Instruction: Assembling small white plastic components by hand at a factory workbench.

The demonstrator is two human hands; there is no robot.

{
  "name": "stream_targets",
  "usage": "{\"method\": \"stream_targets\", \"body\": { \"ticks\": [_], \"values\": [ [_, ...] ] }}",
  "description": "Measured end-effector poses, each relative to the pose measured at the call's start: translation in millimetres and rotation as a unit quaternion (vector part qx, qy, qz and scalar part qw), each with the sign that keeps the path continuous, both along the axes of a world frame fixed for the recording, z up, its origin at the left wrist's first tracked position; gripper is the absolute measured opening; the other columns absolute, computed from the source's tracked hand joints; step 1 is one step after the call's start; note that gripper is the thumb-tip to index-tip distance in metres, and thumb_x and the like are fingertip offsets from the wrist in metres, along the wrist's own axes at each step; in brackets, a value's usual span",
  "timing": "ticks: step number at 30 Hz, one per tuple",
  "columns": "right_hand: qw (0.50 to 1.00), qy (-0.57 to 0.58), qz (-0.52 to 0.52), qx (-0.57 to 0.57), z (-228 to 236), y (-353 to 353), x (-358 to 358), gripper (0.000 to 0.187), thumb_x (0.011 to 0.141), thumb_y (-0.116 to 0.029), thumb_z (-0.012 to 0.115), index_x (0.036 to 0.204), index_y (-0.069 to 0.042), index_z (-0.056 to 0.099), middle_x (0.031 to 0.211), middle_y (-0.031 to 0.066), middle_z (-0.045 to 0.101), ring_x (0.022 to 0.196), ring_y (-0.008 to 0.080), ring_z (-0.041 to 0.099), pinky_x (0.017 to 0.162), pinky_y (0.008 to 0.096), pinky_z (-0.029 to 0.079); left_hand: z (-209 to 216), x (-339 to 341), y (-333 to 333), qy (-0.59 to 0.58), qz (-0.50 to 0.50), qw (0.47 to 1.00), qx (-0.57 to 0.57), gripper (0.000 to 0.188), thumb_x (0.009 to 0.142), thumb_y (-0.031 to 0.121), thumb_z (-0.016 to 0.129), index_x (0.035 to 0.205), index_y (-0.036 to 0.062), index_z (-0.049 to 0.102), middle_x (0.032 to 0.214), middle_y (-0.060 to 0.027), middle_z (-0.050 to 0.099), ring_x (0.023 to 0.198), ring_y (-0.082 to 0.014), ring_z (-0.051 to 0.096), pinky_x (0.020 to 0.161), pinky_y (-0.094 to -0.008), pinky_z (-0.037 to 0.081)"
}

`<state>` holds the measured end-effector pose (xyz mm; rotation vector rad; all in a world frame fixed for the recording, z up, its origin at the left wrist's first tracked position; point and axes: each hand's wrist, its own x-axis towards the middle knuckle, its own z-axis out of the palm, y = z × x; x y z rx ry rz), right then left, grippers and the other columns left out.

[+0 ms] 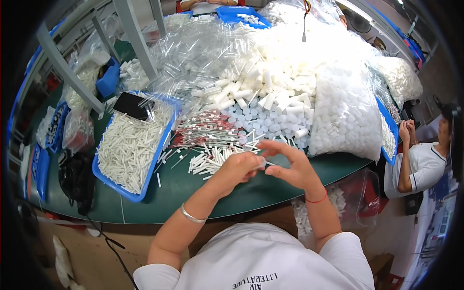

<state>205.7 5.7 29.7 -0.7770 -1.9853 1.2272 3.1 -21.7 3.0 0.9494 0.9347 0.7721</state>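
Note:
My left hand (239, 169) is closed, thumb against fingers, on a small translucent white cap (262, 165). A short thin stick seems to project from the cap toward my other hand. Facing it, my right hand (292, 166) has its thumb and fingers spread apart, close to the cap but with nothing plainly gripped. Just beyond both hands lie short white tubes (212, 159), a heap of thin red-and-white sticks (208, 128) and loose translucent round caps (256, 121). Farther back is a big pile of thick white foam-like cylinders (268, 84).
A blue tray (141, 197) of white tubes stands left, a black phone (131, 106) on its far end. A bulging clear bag of caps (345, 116) sits right on the green table (241, 205). Grey metal posts (135, 38) rise at left. A co-worker (418, 164) sits right.

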Motion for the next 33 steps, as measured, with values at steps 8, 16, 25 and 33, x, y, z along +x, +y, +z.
{"method": "stream_targets", "body": {
  "ticks": [8, 16, 25, 33],
  "values": [
    [0.996, 0.080, 0.012, 0.027, -37, -3, -14, 0.028, 0.087, -0.017, 0.069, 0.108, 0.000, 0.060, 0.126, 0.0181, 0.057, 0.108, 0.0212, 0.059, 0.082, 0.0331, 0.053, -2, 17, -24, 0.034, 0.070, 0.995, 0.054, 0.051, 0.101, 0.049, 0.032, 0.084, 0.0074, 0.055, 0.072, -0.0001, 0.050, 0.063, -0.0088, 0.045, 0.055, -0.0235, 0.036],
    [0.896, 0.209, 0.134, -0.368, -32, -17, -29, 0.046, 0.086, -0.029, 0.071, 0.120, -0.002, 0.054, 0.128, 0.0186, 0.055, 0.112, 0.0231, 0.059, 0.081, 0.0312, 0.056, -11, 15, -36, 0.037, 0.063, 0.991, 0.111, 0.046, 0.102, 0.039, 0.035, 0.077, 0.0050, 0.053, 0.066, 0.0015, 0.045, 0.061, -0.0078, 0.038, 0.055, -0.0246, 0.032],
    [0.878, 0.220, 0.124, -0.406, -50, -29, -28, 0.047, 0.088, -0.026, 0.069, 0.123, 0.000, 0.053, 0.130, 0.0205, 0.053, 0.111, 0.0271, 0.059, 0.084, 0.0405, 0.056, -19, 17, -43, -0.033, 0.062, 0.996, 0.055, 0.041, 0.100, 0.033, 0.038, 0.078, 0.0025, 0.054, 0.065, 0.0004, 0.047, 0.057, -0.0086, 0.041, 0.051, -0.0248, 0.033],
    [0.809, 0.331, 0.137, -0.466, -53, -35, -25, 0.047, 0.097, -0.018, 0.054, 0.139, 0.001, 0.043, 0.129, 0.0163, 0.055, 0.105, 0.0248, 0.063, 0.087, 0.0374, 0.054, -11, 21, -44, -0.104, 0.063, 0.992, -0.024, 0.042, 0.099, 0.037, 0.038, 0.075, 0.0051, 0.050, 0.063, 0.0008, 0.045, 0.052, -0.0070, 0.039, 0.045, -0.0225, 0.029]
  ]
}}
